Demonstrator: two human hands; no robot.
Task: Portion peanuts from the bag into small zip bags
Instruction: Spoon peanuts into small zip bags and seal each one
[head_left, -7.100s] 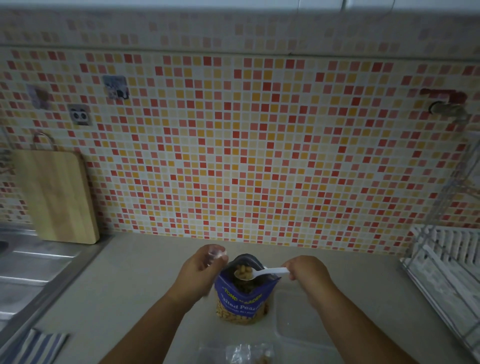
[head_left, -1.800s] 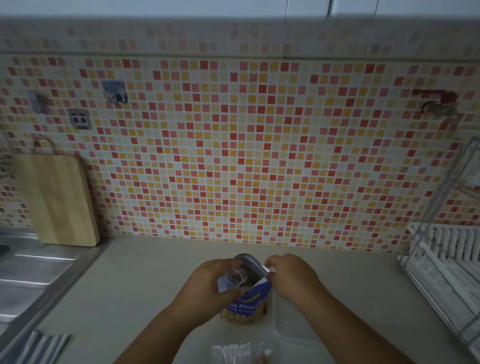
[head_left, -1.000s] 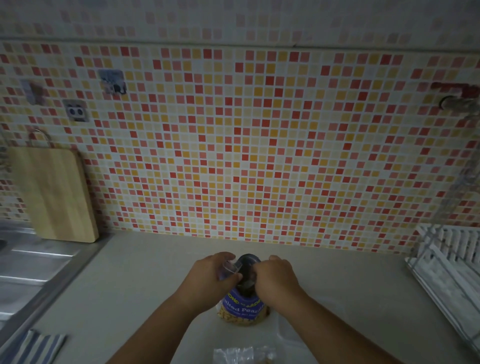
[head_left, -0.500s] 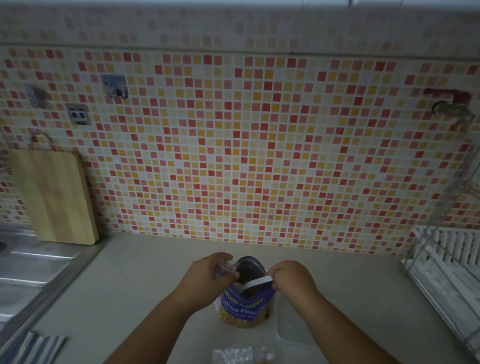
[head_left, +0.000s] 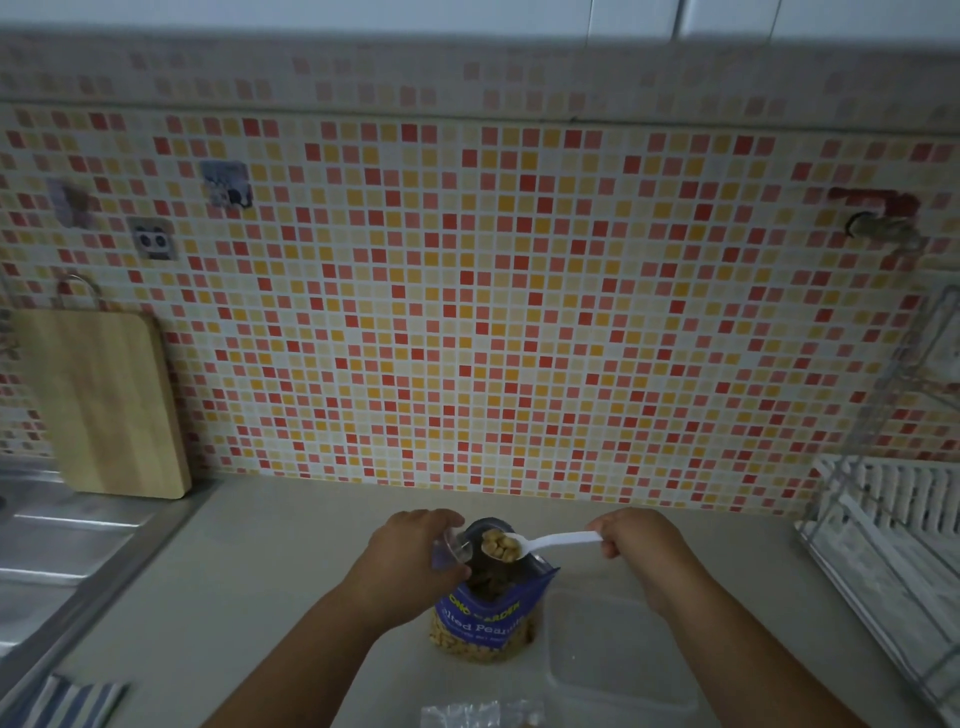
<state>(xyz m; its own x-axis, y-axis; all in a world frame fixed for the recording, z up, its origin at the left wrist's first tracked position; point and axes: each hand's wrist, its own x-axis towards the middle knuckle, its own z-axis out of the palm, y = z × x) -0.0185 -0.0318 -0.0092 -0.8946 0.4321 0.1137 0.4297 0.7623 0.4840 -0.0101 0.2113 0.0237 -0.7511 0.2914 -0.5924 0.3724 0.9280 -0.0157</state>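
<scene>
head view — looks down on a pale counter (head_left: 291, 571) under a tiled wall (head_left: 467, 312) of red, orange and yellow mosaic. finds the blue peanut bag (head_left: 485, 618) standing upright near the front middle of the counter, mouth open, nuts showing through the clear window low on its front. shows the left hand (head_left: 410, 551) at the bag's upper left rim, fingers and thumb curled round a clear small zip bag (head_left: 451, 551), holding it just beside the open mouth. puts the right hand (head_left: 639, 540) to the right of the peanut bag, above the counter, pinching the handle end of a white plastic spoon (head_left: 556, 541). has the spoon roughly level, bowl pointing left over the bag's mouth, heaped with peanuts (head_left: 500, 545) and close to the small zip bag — touching or not, cannot tell.

just right of the peanut bag: a clear plastic container (head_left: 618, 654) flat on the counter. at the bottom edge, in front of the peanut bag: a second zip bag (head_left: 478, 716), cut off by the frame, contents too dim to make out. far left: a steel sink (head_left: 47, 545), a wooden cutting board (head_left: 104, 405) leaning against the tiles, a blue-striped cloth (head_left: 67, 701) in the lower corner. far right: a white dish rack (head_left: 893, 545), and above it on the wall a tap (head_left: 878, 223).
</scene>
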